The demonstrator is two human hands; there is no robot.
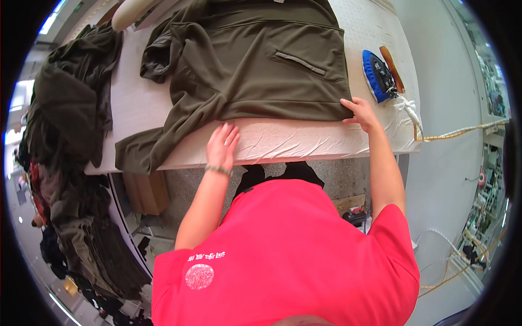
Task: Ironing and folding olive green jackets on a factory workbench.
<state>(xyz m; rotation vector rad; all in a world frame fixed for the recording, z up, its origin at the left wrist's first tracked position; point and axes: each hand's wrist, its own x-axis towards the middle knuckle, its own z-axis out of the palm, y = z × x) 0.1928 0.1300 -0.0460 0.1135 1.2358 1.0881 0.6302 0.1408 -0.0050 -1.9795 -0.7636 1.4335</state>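
Note:
A dark olive jacket (261,70) lies spread over the pale padded ironing table (304,138), one sleeve hanging toward the near left edge. My right hand (360,114) has the jacket's lower right corner between thumb and fingers. Beside the near seam, below the armpit, my left hand (223,142) lies flat on the table cover with its fingers stretched out, holding nothing. An iron (380,76) with a blue sole cover and a brown handle rests to the right of the jacket, its pale wrapped hose running off to the right.
More dark garments (70,98) are heaped at the table's left, with a long row of them (87,233) hanging below. A cardboard box (145,191) stands under the table. A cord (462,129) stretches right from the iron past a pale wall (435,81).

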